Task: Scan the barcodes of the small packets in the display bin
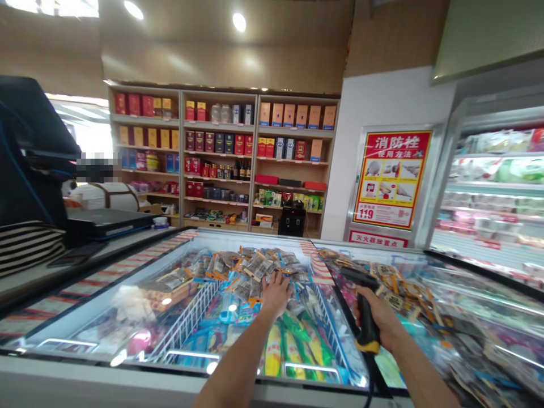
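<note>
My left hand (277,293) reaches forward over the freezer, fingers spread, touching the near side of a heap of small snack packets (257,265) with clear, orange and grey wrapping. In my right hand (380,317) is a black and yellow barcode scanner (368,326), gripped by its handle with its head pointing away from me and a cable hanging down. Below my left arm, yellow and green corn-shaped packs (293,345) lie in a white wire basket (187,317) under the glass. More snack packets (395,289) spread out right of the scanner.
A dark checkout screen (34,147) and a closed black laptop (113,221) stand on the left counter. A person in white (110,195) is behind it. Shelves of boxed goods (219,144) line the back. A red sign (393,178) and a lit refrigerated display (493,187) are at right.
</note>
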`<state>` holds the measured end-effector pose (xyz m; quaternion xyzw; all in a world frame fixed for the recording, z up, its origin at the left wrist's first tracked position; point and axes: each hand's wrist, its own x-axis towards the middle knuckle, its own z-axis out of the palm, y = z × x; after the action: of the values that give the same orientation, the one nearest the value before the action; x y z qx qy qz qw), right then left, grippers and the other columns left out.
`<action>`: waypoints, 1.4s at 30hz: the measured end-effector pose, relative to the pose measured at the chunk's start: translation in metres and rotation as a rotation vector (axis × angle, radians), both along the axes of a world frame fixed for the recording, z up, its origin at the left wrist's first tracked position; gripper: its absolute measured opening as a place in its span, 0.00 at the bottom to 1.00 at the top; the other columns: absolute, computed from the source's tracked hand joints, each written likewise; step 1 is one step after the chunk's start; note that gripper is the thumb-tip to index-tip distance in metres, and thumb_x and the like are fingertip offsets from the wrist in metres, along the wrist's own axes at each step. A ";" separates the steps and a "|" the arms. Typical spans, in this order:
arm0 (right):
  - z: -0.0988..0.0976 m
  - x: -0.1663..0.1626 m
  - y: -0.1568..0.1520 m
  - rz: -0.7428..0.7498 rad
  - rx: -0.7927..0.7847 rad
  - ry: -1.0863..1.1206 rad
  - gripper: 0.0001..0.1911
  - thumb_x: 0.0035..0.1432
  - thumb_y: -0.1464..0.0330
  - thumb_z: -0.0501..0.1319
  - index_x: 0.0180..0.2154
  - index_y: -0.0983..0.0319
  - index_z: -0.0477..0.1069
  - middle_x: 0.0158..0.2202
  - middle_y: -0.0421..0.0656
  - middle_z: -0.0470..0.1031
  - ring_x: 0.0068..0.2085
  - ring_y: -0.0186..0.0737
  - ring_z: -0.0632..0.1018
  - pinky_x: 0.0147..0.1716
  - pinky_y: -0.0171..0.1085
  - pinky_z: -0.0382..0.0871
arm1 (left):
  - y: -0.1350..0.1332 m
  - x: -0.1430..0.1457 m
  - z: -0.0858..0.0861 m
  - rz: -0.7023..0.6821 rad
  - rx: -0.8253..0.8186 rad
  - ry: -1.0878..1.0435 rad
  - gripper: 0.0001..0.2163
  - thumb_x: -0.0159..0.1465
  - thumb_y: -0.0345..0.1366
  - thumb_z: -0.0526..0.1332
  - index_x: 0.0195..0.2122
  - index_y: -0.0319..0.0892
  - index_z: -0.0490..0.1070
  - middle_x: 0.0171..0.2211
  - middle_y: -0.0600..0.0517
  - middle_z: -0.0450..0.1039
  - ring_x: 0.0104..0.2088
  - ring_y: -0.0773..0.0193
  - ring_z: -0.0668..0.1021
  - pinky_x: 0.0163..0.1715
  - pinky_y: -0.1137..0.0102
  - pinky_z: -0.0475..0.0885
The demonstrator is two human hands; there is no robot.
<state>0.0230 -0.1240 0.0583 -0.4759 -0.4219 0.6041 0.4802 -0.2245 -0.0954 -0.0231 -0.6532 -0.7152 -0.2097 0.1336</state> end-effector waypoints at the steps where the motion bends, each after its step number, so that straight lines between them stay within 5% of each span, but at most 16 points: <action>1: 0.001 0.000 0.000 -0.003 0.006 -0.004 0.16 0.51 0.61 0.57 0.17 0.63 0.62 0.11 0.39 0.65 0.11 0.30 0.65 0.11 0.30 0.62 | 0.000 0.000 0.000 0.000 0.004 -0.002 0.15 0.63 0.40 0.49 0.50 0.49 0.66 0.58 0.47 0.59 0.59 0.51 0.58 0.54 0.45 0.51; 32: 0.008 0.008 -0.010 -0.039 -0.005 0.018 0.14 0.52 0.63 0.57 0.18 0.63 0.62 0.11 0.38 0.64 0.12 0.29 0.65 0.11 0.29 0.61 | -0.009 0.006 0.008 0.018 0.059 0.034 0.18 0.64 0.35 0.46 0.54 0.47 0.63 0.59 0.46 0.58 0.60 0.56 0.59 0.57 0.50 0.49; 37: 0.008 0.010 -0.009 -0.018 0.025 0.034 0.14 0.52 0.64 0.57 0.19 0.63 0.62 0.11 0.38 0.65 0.12 0.30 0.65 0.11 0.30 0.61 | -0.045 -0.005 0.016 0.060 0.051 0.022 0.18 0.64 0.37 0.47 0.54 0.48 0.63 0.60 0.48 0.56 0.60 0.56 0.58 0.57 0.51 0.49; 42: 0.006 0.002 -0.008 0.066 0.028 0.092 0.13 0.51 0.64 0.58 0.20 0.63 0.63 0.12 0.37 0.65 0.12 0.30 0.66 0.12 0.31 0.62 | -0.132 -0.053 0.008 0.221 -0.056 0.004 0.20 0.63 0.42 0.48 0.56 0.47 0.62 0.61 0.46 0.55 0.61 0.54 0.57 0.57 0.51 0.51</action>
<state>0.0249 -0.1319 0.0641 -0.4267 -0.4232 0.6349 0.4855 -0.2777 -0.2277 -0.0153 -0.5744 -0.7880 -0.1725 0.1390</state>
